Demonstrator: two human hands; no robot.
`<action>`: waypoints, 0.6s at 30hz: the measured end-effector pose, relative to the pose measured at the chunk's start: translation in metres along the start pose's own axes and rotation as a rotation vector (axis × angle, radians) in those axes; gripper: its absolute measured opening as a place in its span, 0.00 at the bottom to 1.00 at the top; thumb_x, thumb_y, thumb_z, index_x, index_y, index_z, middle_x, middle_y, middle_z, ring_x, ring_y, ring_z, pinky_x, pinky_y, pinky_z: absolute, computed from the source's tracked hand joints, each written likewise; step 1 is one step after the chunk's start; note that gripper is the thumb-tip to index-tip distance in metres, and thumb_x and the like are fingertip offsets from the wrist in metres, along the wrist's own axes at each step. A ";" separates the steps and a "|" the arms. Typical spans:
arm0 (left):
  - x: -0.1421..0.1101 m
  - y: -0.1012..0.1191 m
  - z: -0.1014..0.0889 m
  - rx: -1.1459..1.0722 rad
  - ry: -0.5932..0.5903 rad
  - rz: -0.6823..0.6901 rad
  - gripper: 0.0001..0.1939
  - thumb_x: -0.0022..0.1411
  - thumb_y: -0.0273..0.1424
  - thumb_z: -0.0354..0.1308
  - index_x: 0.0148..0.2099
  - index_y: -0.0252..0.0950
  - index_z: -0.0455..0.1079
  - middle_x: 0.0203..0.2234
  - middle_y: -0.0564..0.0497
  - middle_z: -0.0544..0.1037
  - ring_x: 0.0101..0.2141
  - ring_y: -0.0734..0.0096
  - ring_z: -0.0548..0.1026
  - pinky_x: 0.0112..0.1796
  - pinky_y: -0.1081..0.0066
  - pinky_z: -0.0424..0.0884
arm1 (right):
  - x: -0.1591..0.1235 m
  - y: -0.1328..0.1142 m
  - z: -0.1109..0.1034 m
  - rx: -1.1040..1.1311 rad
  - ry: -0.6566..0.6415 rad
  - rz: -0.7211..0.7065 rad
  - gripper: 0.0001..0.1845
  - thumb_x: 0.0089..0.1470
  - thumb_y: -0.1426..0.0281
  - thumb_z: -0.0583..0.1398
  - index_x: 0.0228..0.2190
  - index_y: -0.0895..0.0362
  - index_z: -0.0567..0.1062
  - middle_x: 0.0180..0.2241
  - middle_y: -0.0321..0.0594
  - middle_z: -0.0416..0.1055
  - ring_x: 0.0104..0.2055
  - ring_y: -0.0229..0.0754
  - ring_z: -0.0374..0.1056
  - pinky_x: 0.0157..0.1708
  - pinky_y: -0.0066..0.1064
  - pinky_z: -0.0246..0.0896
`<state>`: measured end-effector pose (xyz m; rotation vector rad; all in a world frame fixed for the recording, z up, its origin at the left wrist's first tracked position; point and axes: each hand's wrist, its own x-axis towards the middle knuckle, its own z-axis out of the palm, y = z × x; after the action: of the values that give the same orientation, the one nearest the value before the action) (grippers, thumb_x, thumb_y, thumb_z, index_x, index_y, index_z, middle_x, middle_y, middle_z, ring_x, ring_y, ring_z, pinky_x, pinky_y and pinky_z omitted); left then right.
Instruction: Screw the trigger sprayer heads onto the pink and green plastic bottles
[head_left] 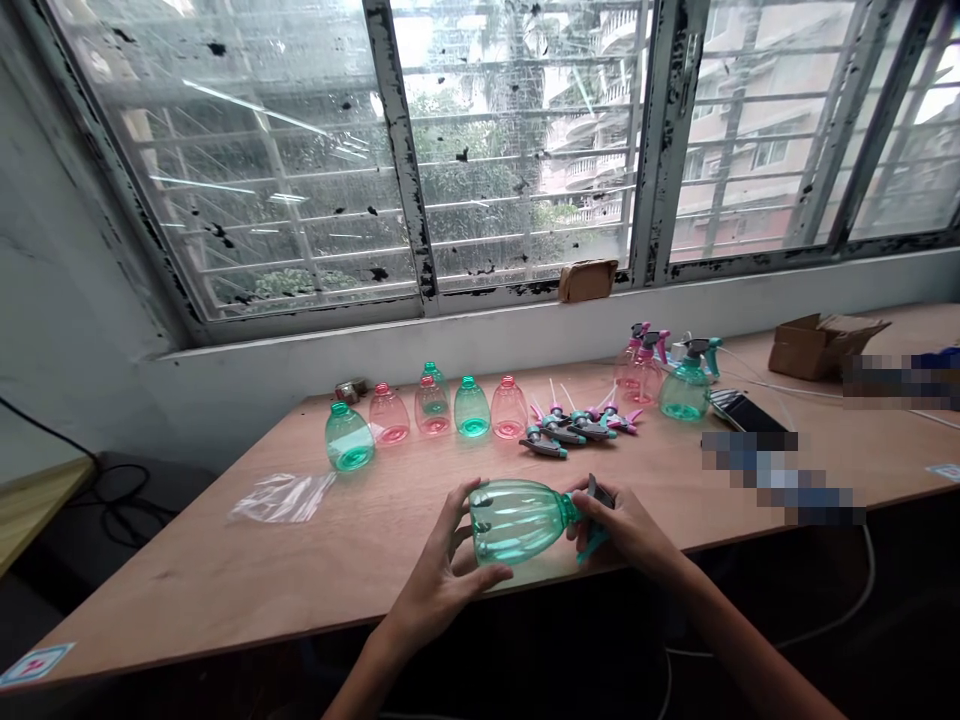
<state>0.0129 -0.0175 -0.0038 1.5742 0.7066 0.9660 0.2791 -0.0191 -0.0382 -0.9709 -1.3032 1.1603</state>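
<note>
A clear green spray bottle (517,522) lies sideways in the air above the table's front edge, its neck pointing right. My left hand (454,565) is wrapped around its base end. At the neck, my right hand (611,520) grips a dark grey and green trigger sprayer (596,540), partly hidden by the fingers; how far it sits on the neck I cannot tell. Beyond them stand several bottles without sprayers, among them a green bottle (349,438) and a pink bottle (509,408). Loose trigger sprayers (577,428) with thin tubes lie in a pile to their right.
Bottles with sprayers fitted, one green (684,392) and pink ones (641,372), stand at the back right near a phone (750,418). A plastic bag (283,498) lies left on the wooden table (225,580). A cardboard box (821,345) sits far right, below the windows.
</note>
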 end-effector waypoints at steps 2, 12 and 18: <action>-0.001 0.001 0.000 -0.016 -0.026 0.037 0.42 0.52 0.33 0.71 0.65 0.53 0.56 0.67 0.46 0.56 0.62 0.45 0.60 0.56 0.55 0.68 | -0.008 -0.003 0.006 -0.052 0.070 -0.071 0.25 0.56 0.46 0.60 0.33 0.57 0.75 0.20 0.38 0.75 0.20 0.43 0.73 0.20 0.32 0.71; -0.014 0.021 0.028 -0.345 0.421 -0.118 0.26 0.61 0.51 0.57 0.51 0.36 0.73 0.41 0.44 0.80 0.41 0.54 0.78 0.42 0.60 0.74 | -0.055 -0.027 0.036 -0.610 0.062 -0.658 0.09 0.60 0.65 0.61 0.41 0.50 0.81 0.33 0.44 0.82 0.32 0.50 0.77 0.35 0.38 0.71; -0.024 0.030 0.033 -0.026 0.597 0.156 0.22 0.61 0.49 0.57 0.47 0.37 0.72 0.42 0.45 0.80 0.42 0.54 0.76 0.43 0.63 0.70 | -0.052 -0.020 0.058 -0.333 0.194 -0.348 0.19 0.64 0.55 0.55 0.31 0.53 0.78 0.17 0.35 0.72 0.18 0.40 0.67 0.21 0.30 0.62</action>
<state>0.0284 -0.0610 0.0183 1.3312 0.9795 1.5846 0.2267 -0.0791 -0.0248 -1.0148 -1.4624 0.5798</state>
